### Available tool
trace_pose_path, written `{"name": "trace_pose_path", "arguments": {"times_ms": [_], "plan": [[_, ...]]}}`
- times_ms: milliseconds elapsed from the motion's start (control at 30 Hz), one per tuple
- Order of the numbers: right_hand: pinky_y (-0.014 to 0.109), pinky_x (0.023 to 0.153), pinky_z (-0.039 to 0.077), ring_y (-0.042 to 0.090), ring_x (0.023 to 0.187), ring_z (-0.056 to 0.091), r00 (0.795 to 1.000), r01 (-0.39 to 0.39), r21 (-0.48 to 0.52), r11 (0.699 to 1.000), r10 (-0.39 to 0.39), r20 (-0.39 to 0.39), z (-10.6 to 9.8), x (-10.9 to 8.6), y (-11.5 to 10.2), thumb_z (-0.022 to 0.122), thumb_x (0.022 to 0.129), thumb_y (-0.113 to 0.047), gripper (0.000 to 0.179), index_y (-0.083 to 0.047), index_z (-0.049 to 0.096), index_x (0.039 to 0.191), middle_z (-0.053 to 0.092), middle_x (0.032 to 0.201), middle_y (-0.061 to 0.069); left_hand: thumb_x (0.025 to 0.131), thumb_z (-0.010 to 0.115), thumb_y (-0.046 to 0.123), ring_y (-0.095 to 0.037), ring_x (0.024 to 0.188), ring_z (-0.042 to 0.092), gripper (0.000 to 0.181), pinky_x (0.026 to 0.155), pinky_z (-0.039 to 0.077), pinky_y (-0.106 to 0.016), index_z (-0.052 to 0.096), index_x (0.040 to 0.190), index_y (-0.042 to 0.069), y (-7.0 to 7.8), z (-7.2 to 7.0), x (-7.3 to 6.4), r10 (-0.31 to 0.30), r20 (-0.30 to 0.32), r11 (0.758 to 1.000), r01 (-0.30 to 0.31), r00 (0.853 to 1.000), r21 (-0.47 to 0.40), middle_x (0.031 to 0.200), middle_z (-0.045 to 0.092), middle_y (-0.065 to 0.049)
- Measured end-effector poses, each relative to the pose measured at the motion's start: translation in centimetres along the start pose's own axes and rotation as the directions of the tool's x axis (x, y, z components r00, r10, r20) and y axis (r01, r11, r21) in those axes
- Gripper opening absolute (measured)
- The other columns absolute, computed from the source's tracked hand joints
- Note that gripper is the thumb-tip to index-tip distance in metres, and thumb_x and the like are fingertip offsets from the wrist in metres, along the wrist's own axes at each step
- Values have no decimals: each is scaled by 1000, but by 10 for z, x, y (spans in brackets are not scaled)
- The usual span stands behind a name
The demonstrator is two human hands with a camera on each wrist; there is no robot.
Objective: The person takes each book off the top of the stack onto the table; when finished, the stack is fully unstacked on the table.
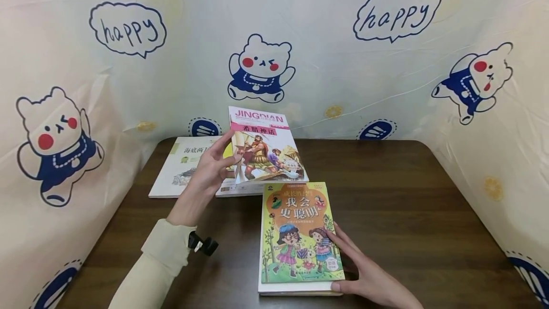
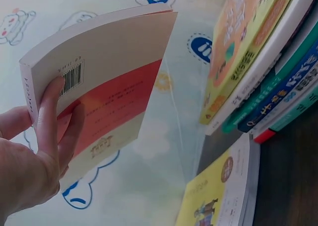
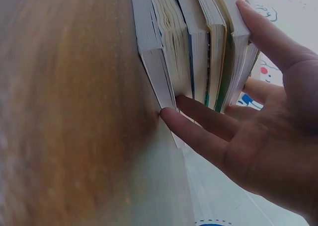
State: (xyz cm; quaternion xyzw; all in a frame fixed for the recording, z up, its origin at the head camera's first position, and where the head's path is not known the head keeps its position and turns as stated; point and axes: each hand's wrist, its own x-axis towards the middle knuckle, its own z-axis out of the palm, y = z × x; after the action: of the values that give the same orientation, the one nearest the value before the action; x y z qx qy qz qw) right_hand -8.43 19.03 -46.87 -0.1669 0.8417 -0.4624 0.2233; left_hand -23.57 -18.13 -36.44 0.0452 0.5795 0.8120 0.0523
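My left hand [image 1: 210, 168] grips the left edge of a thin paperback book [image 1: 268, 156] with a pink and white cover, raised above the table. In the left wrist view its back cover [image 2: 144, 89] shows a barcode and a red band, with my thumb and fingers on either side of the spine. In front stands a stack of several books, with a yellow-green children's book [image 1: 300, 232] on top. My right hand [image 1: 369, 273] rests against the stack's right side. In the right wrist view its extended fingers [image 3: 198, 134] touch the page edges [image 3: 198, 52].
Behind my left hand a white book [image 1: 169, 173] lies flat on the dark wooden table [image 1: 386, 194]. Beside it lies a yellow and white book [image 2: 198, 198], partly covered by the raised paperback in the head view. A printed cloth [image 1: 321, 70] surrounds the table's back and sides.
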Motion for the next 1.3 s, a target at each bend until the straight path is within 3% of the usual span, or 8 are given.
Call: {"name": "trace_pose_path", "arguments": {"times_ms": [167,333,600,767,1033,1300], "plan": [[70,102,25,42,143,6,1000,8,28,1000,-8,0,0,1,2,72,87,-35,86,-43,16,152,-3,162,6,90,56,-10,-30,120,51,76,66,58,-34,29,153,23,-11,3,21,1,8,1000,-1,1000,13,159,17,4],[71,102,24,42,143,6,1000,7,12,1000,-7,2,0,1,3,71,87,-36,87,-44,15,152,-3,162,4,90,59,-8,-30,119,53,77,68,58,-33,30,152,27,-24,6,36,-36,-10,999,36,999,17,159,17,6],[72,102,24,39,143,8,1000,16,1,1000,-16,1,-1,2,2,71,87,-37,86,-45,15,151,-2,162,0,90,57,-9,-23,97,63,76,55,56,-28,31,152,26,-44,15,63,-66,11,997,66,998,41,159,16,7],[71,103,23,39,144,6,1000,27,24,999,-27,12,1,1,6,71,87,-33,86,-43,16,152,-2,162,1,90,58,-6,-28,105,61,75,60,57,-31,33,151,30,-63,19,79,-113,-11,991,114,994,72,159,17,7],[74,100,25,44,142,8,999,11,86,996,-14,34,5,2,8,70,89,-30,85,-41,16,153,-3,162,6,91,57,-5,-26,101,61,74,56,54,-30,32,151,30,-97,10,92,-189,-21,978,191,982,88,158,21,8],[75,98,25,47,141,10,999,-45,99,994,42,32,1,2,3,70,88,-36,82,-47,17,151,-1,162,9,91,57,-5,-28,98,65,75,55,55,-31,32,151,31,-108,10,104,-199,40,973,193,979,127,156,24,6]]}}
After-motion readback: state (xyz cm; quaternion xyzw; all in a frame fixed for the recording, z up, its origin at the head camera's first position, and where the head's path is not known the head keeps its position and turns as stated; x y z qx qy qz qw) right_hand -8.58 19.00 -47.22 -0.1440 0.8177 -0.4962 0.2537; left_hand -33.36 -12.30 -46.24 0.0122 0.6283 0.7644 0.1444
